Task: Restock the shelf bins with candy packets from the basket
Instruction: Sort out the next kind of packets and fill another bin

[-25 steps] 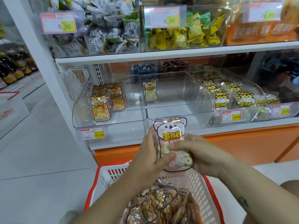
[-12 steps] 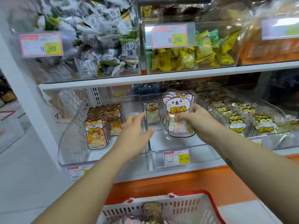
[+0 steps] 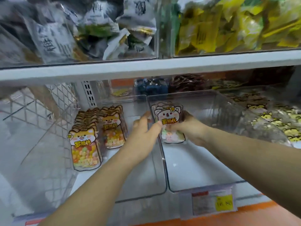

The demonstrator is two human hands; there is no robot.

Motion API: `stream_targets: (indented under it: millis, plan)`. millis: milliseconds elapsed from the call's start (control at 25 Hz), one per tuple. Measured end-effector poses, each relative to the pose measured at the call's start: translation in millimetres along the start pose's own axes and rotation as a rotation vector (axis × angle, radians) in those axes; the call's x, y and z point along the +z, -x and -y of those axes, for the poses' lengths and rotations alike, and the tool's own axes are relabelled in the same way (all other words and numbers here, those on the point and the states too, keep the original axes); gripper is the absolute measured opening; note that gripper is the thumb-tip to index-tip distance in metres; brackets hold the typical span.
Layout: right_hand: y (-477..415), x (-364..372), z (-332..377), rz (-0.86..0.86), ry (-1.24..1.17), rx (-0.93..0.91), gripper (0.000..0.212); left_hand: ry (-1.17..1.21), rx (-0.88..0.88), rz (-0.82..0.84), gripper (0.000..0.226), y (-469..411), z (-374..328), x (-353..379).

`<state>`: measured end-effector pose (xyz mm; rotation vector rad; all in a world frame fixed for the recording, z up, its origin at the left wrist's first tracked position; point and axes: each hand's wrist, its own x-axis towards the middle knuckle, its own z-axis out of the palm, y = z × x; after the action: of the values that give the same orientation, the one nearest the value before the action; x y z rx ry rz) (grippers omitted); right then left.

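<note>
A koala-shaped candy packet (image 3: 167, 116) stands upright at the back left of the clear middle bin (image 3: 203, 186), which otherwise shows only its bare white floor. My right hand (image 3: 190, 129) grips the packet's right side with its fingers curled behind it. My left hand (image 3: 143, 132) reaches in over the dividing wall, fingers loosely straight and thumb against the packet's left edge. The basket is out of view.
The left bin holds two rows of dog-shaped packets (image 3: 84, 144). The right bin is packed with yellow packets (image 3: 276, 121). A white shelf board (image 3: 146, 69) runs low overhead with full bins on it. A price tag (image 3: 213, 204) hangs on the middle bin's front.
The packet went from above the basket up into the middle bin and now stands at its back. My left hand let go, then came back to its left edge. The view moved closer.
</note>
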<state>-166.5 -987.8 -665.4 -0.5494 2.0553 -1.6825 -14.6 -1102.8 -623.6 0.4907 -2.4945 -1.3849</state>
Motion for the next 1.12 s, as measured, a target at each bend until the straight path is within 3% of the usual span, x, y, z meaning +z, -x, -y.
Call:
stream_targets:
  millis: [80, 160, 240, 320, 520, 880, 1000, 1120]
  plan:
    - [-2.1, 0.4, -10.5, 0.111, 0.084, -0.027, 0.052, 0.031, 0.012, 0.001, 0.056, -2.9, 4.0, 0.3]
    - [-5.3, -6.7, -15.3, 0.2, 0.3, -0.03, 0.058, 0.039, 0.02, 0.002, 0.053, -2.2, 5.7, 0.5]
    - [-11.8, -14.3, -15.8, 0.227, 0.623, -0.006, 0.073, 0.057, 0.023, 0.005, 0.049, 0.3, 4.9, 1.1]
    - [-17.7, -18.6, -16.8, 0.208, 0.741, 0.04, 0.074, 0.081, 0.014, 0.01, 0.05, 2.1, 4.0, 1.7]
    - [-13.0, -3.7, -6.3, 0.106, 0.648, 0.022, 0.046, 0.1, 0.004, 0.005, 0.055, 1.2, 6.6, 2.0]
    - [-25.3, 4.2, -16.9, 0.063, 0.584, 0.053, 0.077, 0.132, 0.01, 0.019, 0.052, 7.1, 1.0, 1.6]
    - [-22.9, 7.7, -16.9, 0.038, 0.544, 0.091, 0.074, 0.121, 0.009, 0.022, 0.052, 7.0, 0.1, 1.3]
    - [-24.6, 13.2, -22.2, -0.018, 0.518, 0.128, 0.054, 0.104, 0.009, 0.022, 0.053, 6.7, 0.2, 1.4]
